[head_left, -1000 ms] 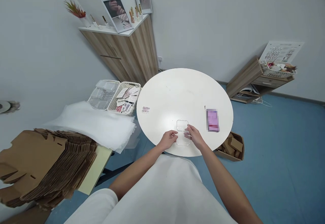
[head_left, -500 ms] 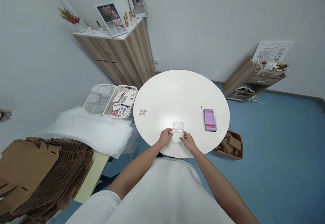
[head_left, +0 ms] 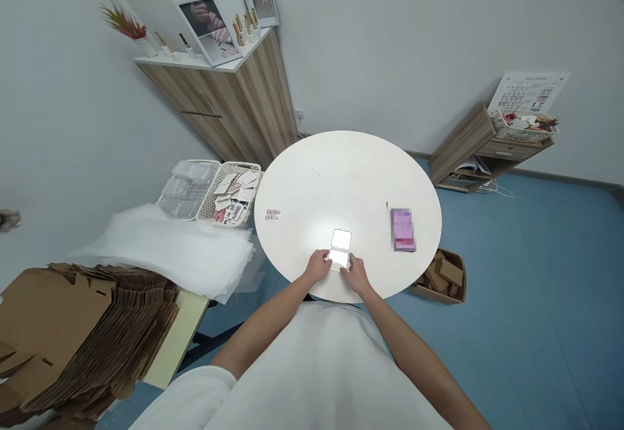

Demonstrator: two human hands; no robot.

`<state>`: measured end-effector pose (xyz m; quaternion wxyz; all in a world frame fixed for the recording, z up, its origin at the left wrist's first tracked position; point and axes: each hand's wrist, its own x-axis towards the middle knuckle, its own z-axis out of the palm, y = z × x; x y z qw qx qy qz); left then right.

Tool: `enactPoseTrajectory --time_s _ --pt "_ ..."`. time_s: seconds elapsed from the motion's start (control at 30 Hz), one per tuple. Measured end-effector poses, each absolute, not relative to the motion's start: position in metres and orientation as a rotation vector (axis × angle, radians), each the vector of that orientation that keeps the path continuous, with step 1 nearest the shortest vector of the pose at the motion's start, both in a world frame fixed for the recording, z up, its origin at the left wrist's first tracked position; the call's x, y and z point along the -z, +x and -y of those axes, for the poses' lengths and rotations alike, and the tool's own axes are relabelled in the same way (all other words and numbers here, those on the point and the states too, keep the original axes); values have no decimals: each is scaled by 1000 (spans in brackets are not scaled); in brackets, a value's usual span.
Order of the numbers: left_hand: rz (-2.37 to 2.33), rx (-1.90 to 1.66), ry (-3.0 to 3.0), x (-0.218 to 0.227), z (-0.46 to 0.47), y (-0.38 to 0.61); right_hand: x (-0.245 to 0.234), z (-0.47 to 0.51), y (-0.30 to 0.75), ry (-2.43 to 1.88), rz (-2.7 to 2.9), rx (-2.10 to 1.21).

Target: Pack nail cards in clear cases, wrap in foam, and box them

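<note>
A small clear plastic box (head_left: pixel 341 240) with a hinged lid lies opened out near the front edge of the round white table (head_left: pixel 361 177). Its lid is turned away from me, and bright glare covers the lid and the base. My left hand (head_left: pixel 319 265) grips the left side of the base, fingers closed at its edge. On the opposite side, my right hand (head_left: pixel 355 274) holds the right edge, with the thumb at the front corner. A small sheet of nail-like pieces (head_left: pixel 273 215) lies at the table's left. A purple pixelated item (head_left: pixel 403 229) lies at the right.
White baskets hold clear boxes (head_left: pixel 188 189) and printed cards (head_left: pixel 236 193) left of the table. White foam sheets (head_left: pixel 180 245) and flat brown cartons (head_left: pixel 92 339) are stacked nearer me. A carton of cardboard pieces (head_left: pixel 442 277) sits on the floor at right.
The clear box has tilted so that glare now fills its lid and base. My right hand has shifted slightly left and down along its edge. The camera view has moved a little.
</note>
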<state>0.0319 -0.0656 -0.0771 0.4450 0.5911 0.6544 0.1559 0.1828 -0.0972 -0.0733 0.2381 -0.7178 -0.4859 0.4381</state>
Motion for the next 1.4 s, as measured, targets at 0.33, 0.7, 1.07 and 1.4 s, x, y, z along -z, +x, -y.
enactPoseTrajectory --time_s 0.33,0.7,1.07,1.4 --pt "-1582 -514 1117 87 91 30 81 110 184 -1903 1151 -1384" --pt "-1546 -573 1104 82 82 34 72 101 188 -1823 960 -1420" --pt "-1543 -500 1381 69 97 -41 63 133 160 -1747 1297 -1256" --pt "-1802 -292 1728 48 1 -157 56 40 66 -1672 1697 -1397"
